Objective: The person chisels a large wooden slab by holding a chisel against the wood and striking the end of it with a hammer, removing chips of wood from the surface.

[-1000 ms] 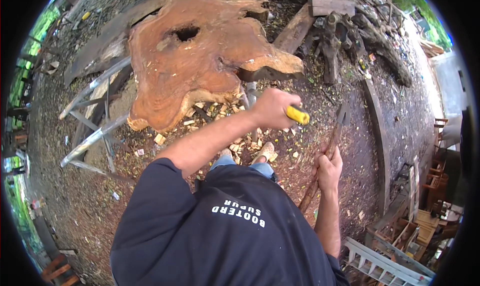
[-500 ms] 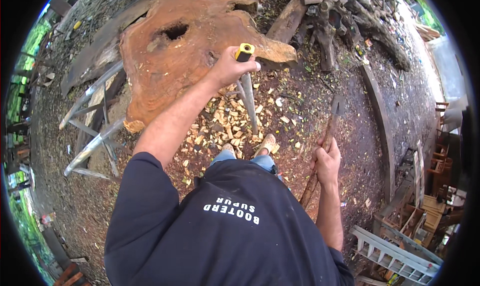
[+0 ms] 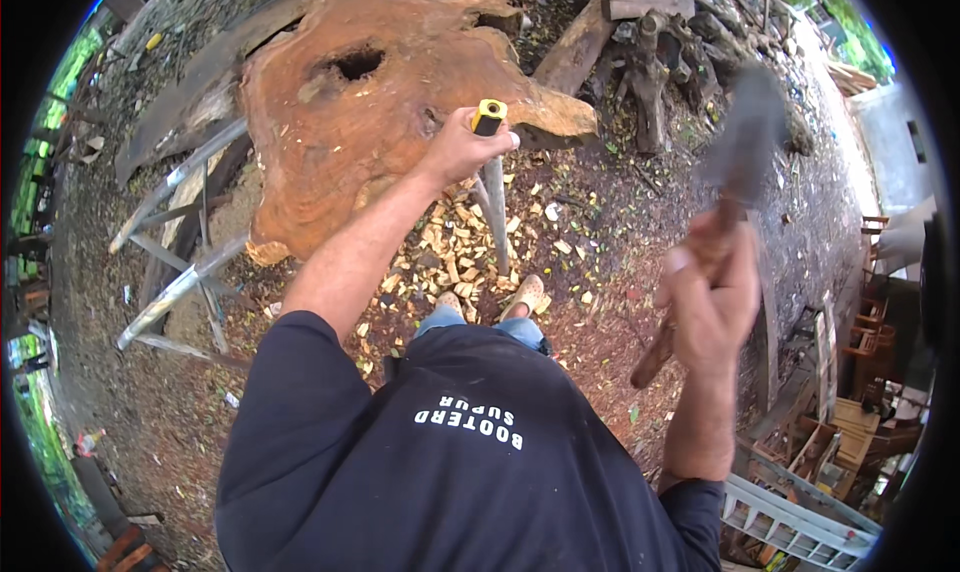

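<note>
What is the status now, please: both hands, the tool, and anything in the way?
Left hand grips yellow-capped steel chisel, pointing down beside reddish wood slab. Right hand holds wooden-handled hammer raised, blurred. Pale wood chips litter ground; nothing blocks.

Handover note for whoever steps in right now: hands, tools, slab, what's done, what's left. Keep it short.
Left hand: closed around a chisel with a yellow-capped handle, blade pointing down beside the edge of the big wood slab.
Right hand: closed on the wooden handle of a hammer, raised, head motion-blurred.
Done: a pile of wood chips lies on the ground below the slab edge, by the feet.
Left: slab edge looks rough and uneven; how much more is wanted cannot be told.
</note>
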The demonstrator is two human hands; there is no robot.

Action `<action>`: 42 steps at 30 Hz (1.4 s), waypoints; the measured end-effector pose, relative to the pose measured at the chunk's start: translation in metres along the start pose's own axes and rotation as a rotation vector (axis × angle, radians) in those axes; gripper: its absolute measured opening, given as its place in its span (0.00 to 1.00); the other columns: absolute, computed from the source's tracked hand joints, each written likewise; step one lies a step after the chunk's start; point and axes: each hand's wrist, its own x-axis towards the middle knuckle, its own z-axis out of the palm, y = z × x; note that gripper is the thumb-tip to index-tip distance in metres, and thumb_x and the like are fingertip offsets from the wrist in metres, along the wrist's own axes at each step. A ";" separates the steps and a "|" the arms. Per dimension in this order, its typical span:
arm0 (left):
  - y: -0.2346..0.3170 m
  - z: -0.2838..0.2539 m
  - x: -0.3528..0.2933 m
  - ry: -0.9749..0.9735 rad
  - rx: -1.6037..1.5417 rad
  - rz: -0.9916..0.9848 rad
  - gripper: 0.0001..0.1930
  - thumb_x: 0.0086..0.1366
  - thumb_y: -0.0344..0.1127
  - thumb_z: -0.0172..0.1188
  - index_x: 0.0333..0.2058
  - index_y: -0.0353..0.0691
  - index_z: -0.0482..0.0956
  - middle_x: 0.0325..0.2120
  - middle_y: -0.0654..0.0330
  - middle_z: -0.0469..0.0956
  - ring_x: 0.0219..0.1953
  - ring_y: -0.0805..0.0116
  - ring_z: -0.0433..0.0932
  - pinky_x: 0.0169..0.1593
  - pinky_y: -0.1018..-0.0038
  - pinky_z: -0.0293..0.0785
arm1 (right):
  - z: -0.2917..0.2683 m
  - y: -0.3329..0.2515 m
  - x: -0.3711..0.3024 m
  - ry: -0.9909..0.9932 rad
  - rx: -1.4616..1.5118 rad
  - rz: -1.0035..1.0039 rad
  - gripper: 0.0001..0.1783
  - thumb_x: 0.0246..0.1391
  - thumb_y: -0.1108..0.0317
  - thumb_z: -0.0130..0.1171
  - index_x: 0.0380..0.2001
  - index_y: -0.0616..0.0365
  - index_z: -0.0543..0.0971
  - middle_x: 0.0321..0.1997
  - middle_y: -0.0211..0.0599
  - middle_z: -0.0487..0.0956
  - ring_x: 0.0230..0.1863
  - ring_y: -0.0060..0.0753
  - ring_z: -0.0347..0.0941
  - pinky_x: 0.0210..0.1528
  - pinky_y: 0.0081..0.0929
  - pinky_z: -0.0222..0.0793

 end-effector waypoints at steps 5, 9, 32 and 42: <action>-0.010 0.003 -0.003 0.012 0.067 0.093 0.10 0.57 0.34 0.68 0.23 0.41 0.75 0.19 0.72 0.73 0.23 0.83 0.69 0.29 0.78 0.66 | 0.034 -0.034 0.024 0.141 0.058 -0.113 0.15 0.57 0.81 0.49 0.48 0.62 0.67 0.29 0.35 0.74 0.20 0.21 0.71 0.20 0.19 0.69; 0.003 0.010 -0.002 -0.027 0.186 0.088 0.09 0.56 0.36 0.69 0.28 0.37 0.79 0.22 0.67 0.78 0.26 0.80 0.74 0.34 0.75 0.72 | 0.082 0.048 0.031 -0.309 -0.561 0.236 0.15 0.52 0.71 0.55 0.40 0.68 0.66 0.26 0.58 0.79 0.25 0.54 0.80 0.28 0.49 0.75; -0.020 -0.001 -0.011 0.023 0.130 0.041 0.17 0.55 0.39 0.68 0.41 0.36 0.82 0.30 0.59 0.83 0.33 0.74 0.78 0.41 0.71 0.76 | 0.056 -0.029 0.058 -0.205 -0.459 0.280 0.10 0.53 0.71 0.55 0.38 0.60 0.68 0.26 0.44 0.79 0.23 0.33 0.76 0.22 0.34 0.72; -0.011 0.027 -0.004 0.073 0.144 0.266 0.11 0.58 0.37 0.69 0.27 0.38 0.77 0.21 0.70 0.75 0.26 0.79 0.72 0.33 0.72 0.72 | 0.096 0.070 0.020 -0.323 -0.757 0.186 0.10 0.50 0.70 0.56 0.34 0.63 0.69 0.22 0.50 0.77 0.22 0.52 0.76 0.28 0.45 0.74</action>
